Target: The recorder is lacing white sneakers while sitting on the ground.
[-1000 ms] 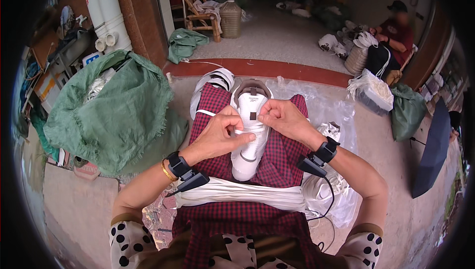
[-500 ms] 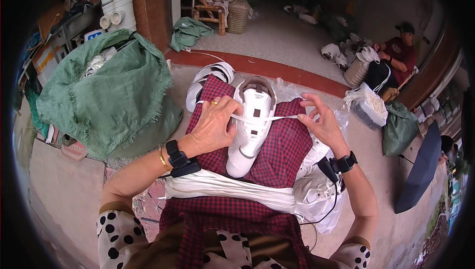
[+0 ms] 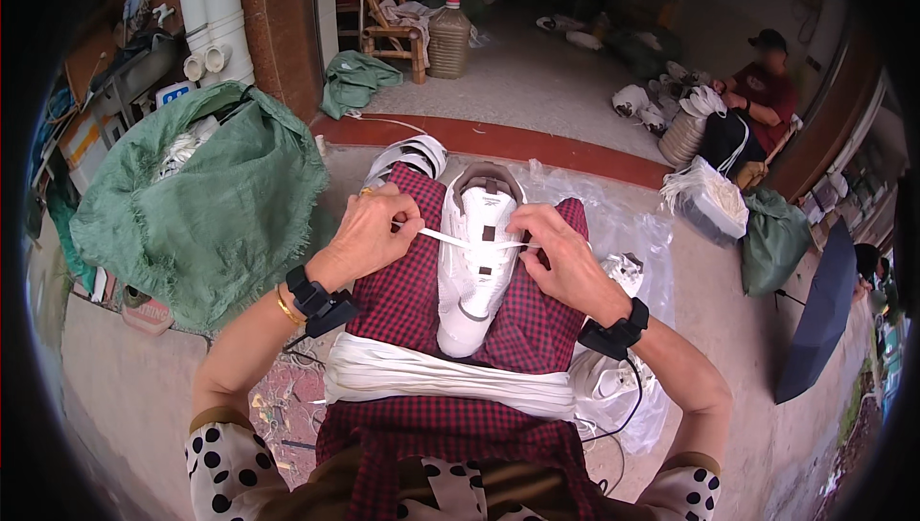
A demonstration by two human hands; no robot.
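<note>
A white shoe [image 3: 470, 305] lies on my lap between my knees, its toe pointing toward me, on red-and-black checked cloth [image 3: 402, 277]. Across its tongue runs a flat white shoelace [image 3: 447, 237]. My left hand [image 3: 379, 229], left of the shoe, pinches one end of the lace between thumb and fingers. My right hand [image 3: 561, 257] is at the shoe's right edge, its fingers closed on the lace's other side. A bundle of white laces [image 3: 446, 379] is stretched across my lap, nearer to me.
A big green woven sack [image 3: 206, 205] stands at the left. More white shoes [image 3: 604, 372] lie on clear plastic at my right. Beyond the red threshold are a bamboo chair [image 3: 393, 23], a large jug [image 3: 448, 42] and a seated person [image 3: 762, 94]. A dark umbrella [image 3: 815, 320] lies far right.
My left hand has moved up and left, drawing its lace end away from the shoe. My right hand has come in from the right to the shoe's edge.
</note>
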